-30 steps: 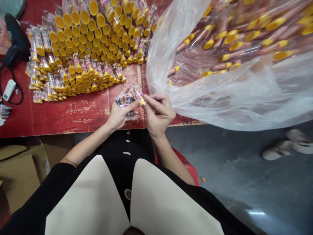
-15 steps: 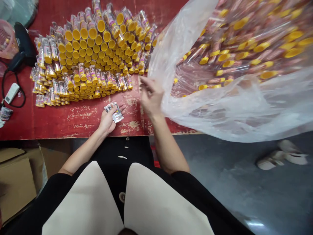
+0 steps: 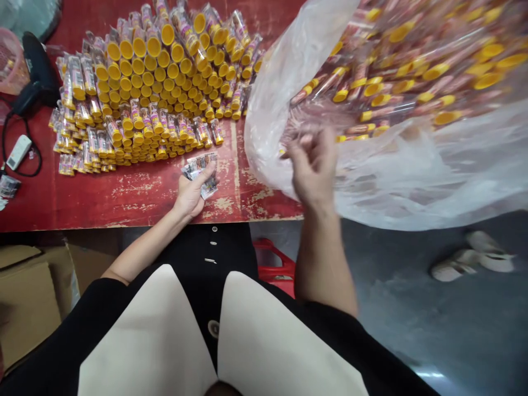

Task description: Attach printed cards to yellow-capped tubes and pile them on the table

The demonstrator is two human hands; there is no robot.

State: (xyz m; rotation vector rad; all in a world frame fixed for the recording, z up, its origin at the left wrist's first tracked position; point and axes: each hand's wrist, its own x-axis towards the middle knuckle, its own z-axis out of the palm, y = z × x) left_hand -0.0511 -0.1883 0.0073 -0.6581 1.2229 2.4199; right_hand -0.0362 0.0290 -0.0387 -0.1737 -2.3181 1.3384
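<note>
Nearest the wearer, a black-and-cream garment (image 3: 144,330) fills the lower frame. To its left lies flattened cardboard (image 3: 25,308); to its right stands a red plastic stool (image 3: 274,269).

The left hand (image 3: 190,194) rests at the near edge of a worn red worktable (image 3: 124,206), fingers partly closed on a small bundle of flat printed packets (image 3: 202,173). The right hand (image 3: 313,165) is raised over the table's right side, in front of a clear plastic bag (image 3: 396,187), fingers loosely curled. Motion blur prevents confirming whether it holds anything.

Far on the table, just beyond the packets, lies a dense pile of clear tubes with yellow caps (image 3: 152,71). More such tubes (image 3: 396,77) fill the bag. At far left are a black corded appliance (image 3: 37,71) and a pink basket (image 3: 10,66). On the grey floor at right sit pale slippers (image 3: 470,258).
</note>
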